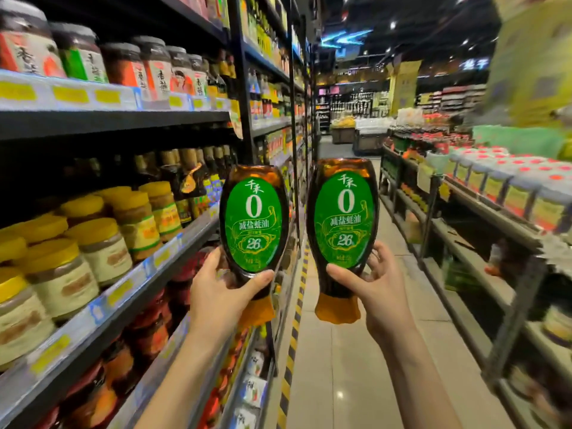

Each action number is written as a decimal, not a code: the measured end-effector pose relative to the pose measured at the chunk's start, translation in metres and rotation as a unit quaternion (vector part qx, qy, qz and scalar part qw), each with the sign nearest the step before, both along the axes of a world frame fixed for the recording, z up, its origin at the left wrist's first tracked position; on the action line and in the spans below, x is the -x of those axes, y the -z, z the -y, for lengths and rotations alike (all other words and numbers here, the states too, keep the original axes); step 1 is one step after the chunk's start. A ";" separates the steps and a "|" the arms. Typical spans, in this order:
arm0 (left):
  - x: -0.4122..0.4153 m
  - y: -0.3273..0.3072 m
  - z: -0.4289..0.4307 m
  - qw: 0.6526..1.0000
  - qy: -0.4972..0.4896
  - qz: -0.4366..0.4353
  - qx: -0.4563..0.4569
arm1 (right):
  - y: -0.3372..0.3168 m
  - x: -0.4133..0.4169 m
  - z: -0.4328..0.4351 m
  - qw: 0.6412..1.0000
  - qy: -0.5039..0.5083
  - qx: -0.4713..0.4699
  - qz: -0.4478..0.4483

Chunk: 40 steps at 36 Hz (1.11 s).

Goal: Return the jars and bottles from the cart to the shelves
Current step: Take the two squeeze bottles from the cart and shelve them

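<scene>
Two identical dark squeeze bottles with green oval labels and orange caps pointing down are held up side by side in the aisle. My left hand grips the left bottle around its lower neck. My right hand grips the right bottle the same way, thumb across the front. Both bottles stand upright, cap down, a small gap apart, just right of the left shelving. No cart is in view.
The left shelves hold yellow-lidded jars, dark sauce bottles and red-labelled jars above. A lower rack of jars lines the right side. A tiled aisle floor with a yellow-black stripe runs ahead between them.
</scene>
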<state>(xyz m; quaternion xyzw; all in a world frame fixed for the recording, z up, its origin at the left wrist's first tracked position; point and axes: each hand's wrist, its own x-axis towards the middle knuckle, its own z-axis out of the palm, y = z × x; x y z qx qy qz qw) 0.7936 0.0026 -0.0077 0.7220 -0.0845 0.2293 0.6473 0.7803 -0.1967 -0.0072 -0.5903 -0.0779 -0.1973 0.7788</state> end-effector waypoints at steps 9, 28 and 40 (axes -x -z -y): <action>-0.114 0.005 0.065 0.999 0.027 0.038 -0.019 | 0.002 -0.087 0.060 0.998 0.066 0.011 0.008; -0.361 -0.011 0.204 0.999 0.005 0.038 0.006 | -0.032 -0.317 0.207 0.998 0.050 0.035 0.027; -0.517 -0.013 0.214 0.998 -0.012 0.054 0.030 | -0.028 -0.489 0.214 0.999 0.004 0.026 0.038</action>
